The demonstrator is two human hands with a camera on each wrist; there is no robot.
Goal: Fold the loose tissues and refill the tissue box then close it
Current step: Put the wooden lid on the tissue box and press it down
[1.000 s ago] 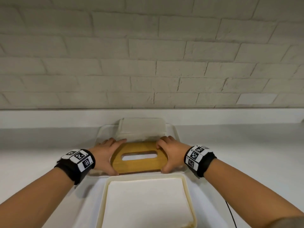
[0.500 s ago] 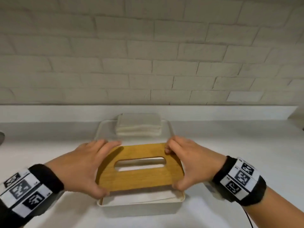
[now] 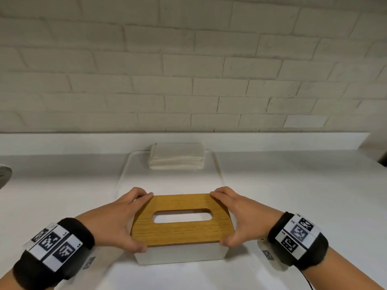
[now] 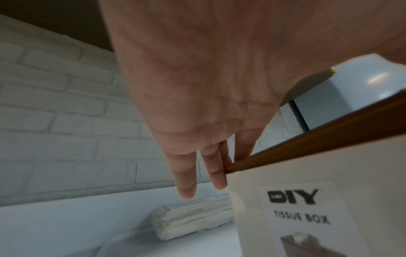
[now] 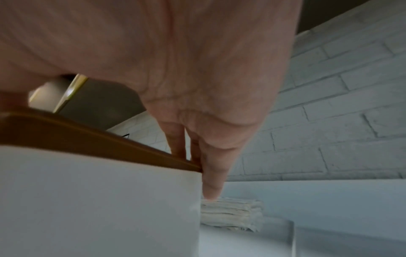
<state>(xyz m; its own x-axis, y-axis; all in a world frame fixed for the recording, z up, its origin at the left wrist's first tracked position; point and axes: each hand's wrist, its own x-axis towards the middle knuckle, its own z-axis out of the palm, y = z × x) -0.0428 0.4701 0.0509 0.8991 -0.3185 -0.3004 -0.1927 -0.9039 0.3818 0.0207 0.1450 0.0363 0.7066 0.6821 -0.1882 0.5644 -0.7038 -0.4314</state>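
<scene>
A wooden lid (image 3: pixel 182 231) with an oval slot lies flat on top of the white tissue box (image 3: pixel 180 255) in front of me. My left hand (image 3: pixel 134 220) grips the lid's left end, thumb on the near corner and fingers on the far corner. My right hand (image 3: pixel 231 219) grips the right end the same way. White tissue shows through the slot. A stack of folded tissues (image 3: pixel 177 156) lies behind the box. In the left wrist view the fingers (image 4: pixel 211 167) reach past the lid's edge (image 4: pixel 318 144) above the labelled box (image 4: pixel 307 208). In the right wrist view the lid (image 5: pixel 87 135) caps the box (image 5: pixel 98 200).
The tissue stack rests on a clear tray (image 3: pixel 125 170) against the raised white ledge (image 3: pixel 62 143) below the brick wall. A grey object (image 3: pixel 4 174) pokes in at the left edge. A thin black cable (image 3: pixel 307 279) runs from my right wrist.
Both hands carried the wooden lid from the tray toward me and lowered it onto the white box. It hovered tilted over the tissues half a second ago and now sits flat.
</scene>
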